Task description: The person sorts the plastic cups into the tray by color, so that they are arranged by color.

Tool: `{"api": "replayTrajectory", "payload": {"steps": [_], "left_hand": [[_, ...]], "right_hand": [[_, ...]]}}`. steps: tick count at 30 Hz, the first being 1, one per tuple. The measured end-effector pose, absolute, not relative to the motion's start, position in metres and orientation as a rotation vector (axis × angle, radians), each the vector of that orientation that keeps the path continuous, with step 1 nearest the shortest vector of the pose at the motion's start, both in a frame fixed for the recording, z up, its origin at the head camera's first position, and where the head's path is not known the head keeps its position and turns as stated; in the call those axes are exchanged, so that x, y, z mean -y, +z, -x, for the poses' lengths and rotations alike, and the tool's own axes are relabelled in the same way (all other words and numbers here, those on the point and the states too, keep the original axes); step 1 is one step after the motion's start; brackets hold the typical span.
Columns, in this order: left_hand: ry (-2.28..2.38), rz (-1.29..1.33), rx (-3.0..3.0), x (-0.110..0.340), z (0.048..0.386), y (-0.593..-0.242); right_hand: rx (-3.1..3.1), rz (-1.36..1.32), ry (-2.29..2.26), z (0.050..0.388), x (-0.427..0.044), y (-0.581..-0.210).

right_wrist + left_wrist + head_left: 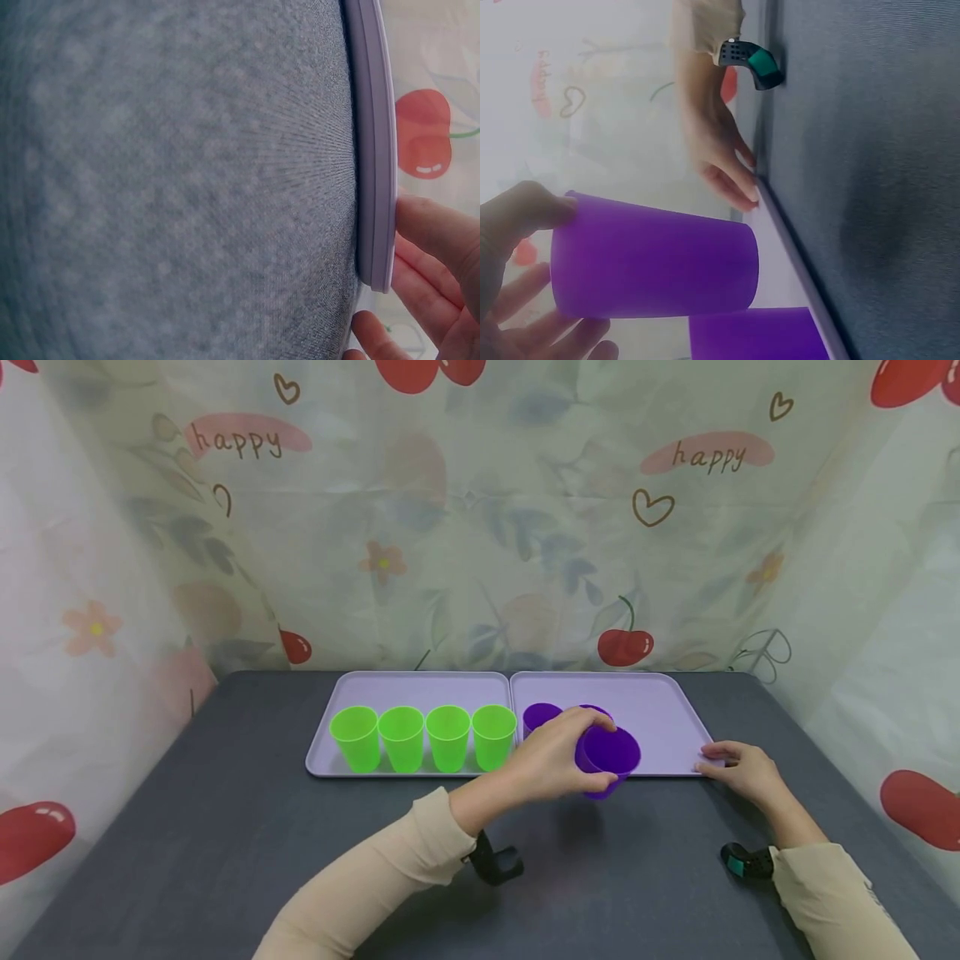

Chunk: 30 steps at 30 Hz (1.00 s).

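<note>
My left hand [557, 758] grips a purple cup [612, 752] near its rim, thumb on one side and fingers on the other. The cup is held tilted above the front edge of the right tray [645, 693]. Behind that hand stand two more purple cups, one at the tray's left end [542, 714] and one mostly hidden by the hand and the held cup. At the right tray's front right corner, my right hand [750, 772] holds the rim with thumb and fingers. In the right wrist view, the thumb lies against the tray rim [379, 150].
Several bright green cups [448, 739] stand upright in a row along the front of the left tray [420, 687]. Both pale purple trays lie side by side on a dark grey cloth [225, 827]. A printed curtain [480, 527] rises behind and at both sides.
</note>
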<state>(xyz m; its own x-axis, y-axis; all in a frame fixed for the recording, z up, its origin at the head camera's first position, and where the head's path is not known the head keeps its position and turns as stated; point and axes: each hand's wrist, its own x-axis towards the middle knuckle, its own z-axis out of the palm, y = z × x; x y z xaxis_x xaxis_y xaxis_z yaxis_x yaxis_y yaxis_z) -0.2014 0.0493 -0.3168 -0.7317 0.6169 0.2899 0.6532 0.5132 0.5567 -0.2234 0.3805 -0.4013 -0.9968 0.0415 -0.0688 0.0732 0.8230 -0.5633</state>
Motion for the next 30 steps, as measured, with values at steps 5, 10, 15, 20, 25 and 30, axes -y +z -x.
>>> {"api": "replayTrajectory", "payload": {"steps": [5,10,15,20,25,30], "left_hand": [[-0.990,1.210,2.678,-0.058,0.205,-0.311],[-0.970,1.248,2.690,-0.066,0.212,-0.305],[-0.964,1.294,2.656,-0.076,0.221,-0.303],[-0.963,1.324,2.652,-0.085,0.229,-0.305],[-0.910,1.350,2.673,-0.092,0.238,-0.310],[-0.822,1.352,2.676,-0.099,0.248,-0.317]], "right_hand": [[-2.956,-0.096,-0.916,0.223,-0.379,-0.401],[-2.955,-0.095,-0.921,0.223,-0.379,-0.400],[-2.972,-0.083,-0.924,0.222,-0.378,-0.400],[-2.961,-0.089,-0.926,0.222,-0.378,-0.400],[-2.962,-0.091,-0.923,0.222,-0.378,-0.399],[-2.964,-0.091,-0.923,0.221,-0.379,-0.400]]}}
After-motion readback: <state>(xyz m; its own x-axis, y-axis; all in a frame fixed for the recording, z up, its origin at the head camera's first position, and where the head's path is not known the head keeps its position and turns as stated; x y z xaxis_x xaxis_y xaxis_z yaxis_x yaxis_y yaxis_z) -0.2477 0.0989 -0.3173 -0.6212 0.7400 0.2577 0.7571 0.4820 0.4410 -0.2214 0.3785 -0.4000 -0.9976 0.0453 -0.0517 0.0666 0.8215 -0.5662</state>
